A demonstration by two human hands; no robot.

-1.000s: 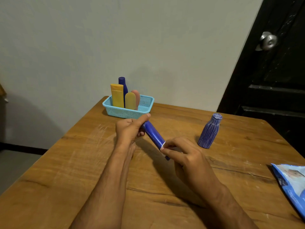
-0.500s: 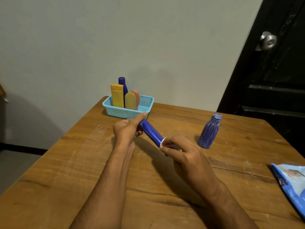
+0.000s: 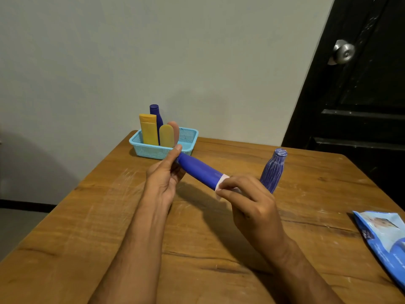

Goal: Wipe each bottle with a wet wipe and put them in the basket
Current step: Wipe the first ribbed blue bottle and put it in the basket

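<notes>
Blue bottle (image 3: 200,171) spans left hand (image 3: 163,179), right hand (image 3: 249,200) grips.

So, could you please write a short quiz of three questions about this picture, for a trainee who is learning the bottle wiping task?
1. True or false: the light blue plastic mesh basket already holds four containers.
2. Which hand presses the white wet wipe on the smooth dark blue cylindrical bottle? A) left hand B) right hand
3. Fill in: the ribbed blue bottle stands upright on the wooden ____.

Key: 1 true: two yellow, one dark blue, one pink. 2 B: the left hand only holds the far end. 3 table.
</notes>
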